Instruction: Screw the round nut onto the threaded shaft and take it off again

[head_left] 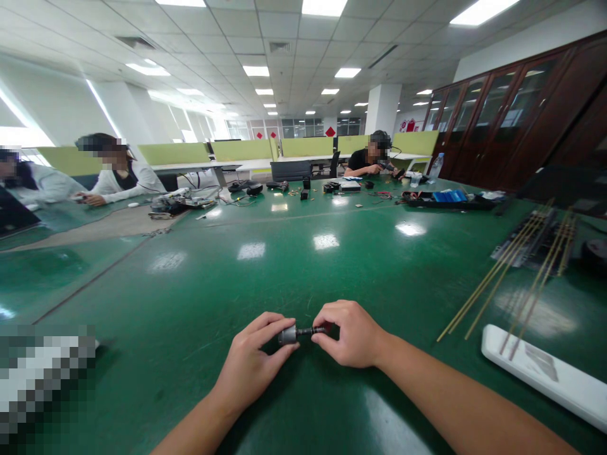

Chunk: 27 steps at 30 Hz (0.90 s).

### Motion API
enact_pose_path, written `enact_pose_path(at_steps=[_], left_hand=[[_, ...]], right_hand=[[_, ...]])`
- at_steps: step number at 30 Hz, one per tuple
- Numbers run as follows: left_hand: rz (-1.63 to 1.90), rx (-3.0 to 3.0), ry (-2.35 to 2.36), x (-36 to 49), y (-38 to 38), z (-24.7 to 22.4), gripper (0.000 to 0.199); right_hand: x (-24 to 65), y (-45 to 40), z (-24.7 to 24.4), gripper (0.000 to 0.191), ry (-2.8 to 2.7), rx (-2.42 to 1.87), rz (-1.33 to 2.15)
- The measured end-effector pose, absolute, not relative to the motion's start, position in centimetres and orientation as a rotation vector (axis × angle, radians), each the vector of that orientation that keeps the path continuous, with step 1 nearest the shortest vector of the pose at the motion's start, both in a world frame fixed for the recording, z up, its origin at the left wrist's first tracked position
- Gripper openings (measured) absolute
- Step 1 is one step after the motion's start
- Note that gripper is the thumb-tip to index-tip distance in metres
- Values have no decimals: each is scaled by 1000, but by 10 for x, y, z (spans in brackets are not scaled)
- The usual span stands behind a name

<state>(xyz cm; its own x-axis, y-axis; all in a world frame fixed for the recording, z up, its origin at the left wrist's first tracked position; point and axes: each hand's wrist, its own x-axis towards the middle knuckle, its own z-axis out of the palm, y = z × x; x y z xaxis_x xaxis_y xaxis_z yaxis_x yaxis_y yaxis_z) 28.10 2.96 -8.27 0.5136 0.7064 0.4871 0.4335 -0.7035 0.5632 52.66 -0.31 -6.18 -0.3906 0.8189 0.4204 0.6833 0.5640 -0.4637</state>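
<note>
Just above the green tabletop (284, 272), both hands meet on a small part with a silver cylinder and a thin dark shaft (305, 331). My left hand (253, 354) is closed round the silver cylinder (287, 335), thumb below and fingers above. The shaft points right, lying roughly level. Its far end sits in the pinch of my right hand (348, 333), between thumb and forefinger. The fingertips hide the shaft's tip, so I cannot tell whether a separate piece is fitted there. The exact kind of part is too small to make out.
Long thin brass-coloured rods (493, 275) lie at the right, near a white flat case (545, 376). A black tray with blue items (448, 197) stands at the far right. Loose parts and cables (183, 201) lie at the back left. Several people sit around the table.
</note>
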Motion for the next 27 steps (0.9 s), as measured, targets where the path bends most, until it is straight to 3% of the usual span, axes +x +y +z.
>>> enact_pose_path(at_steps=[27], left_hand=[[1042, 2377, 991, 278, 34, -81, 31]], right_hand=[[534, 0, -60, 9, -2167, -1222, 265]])
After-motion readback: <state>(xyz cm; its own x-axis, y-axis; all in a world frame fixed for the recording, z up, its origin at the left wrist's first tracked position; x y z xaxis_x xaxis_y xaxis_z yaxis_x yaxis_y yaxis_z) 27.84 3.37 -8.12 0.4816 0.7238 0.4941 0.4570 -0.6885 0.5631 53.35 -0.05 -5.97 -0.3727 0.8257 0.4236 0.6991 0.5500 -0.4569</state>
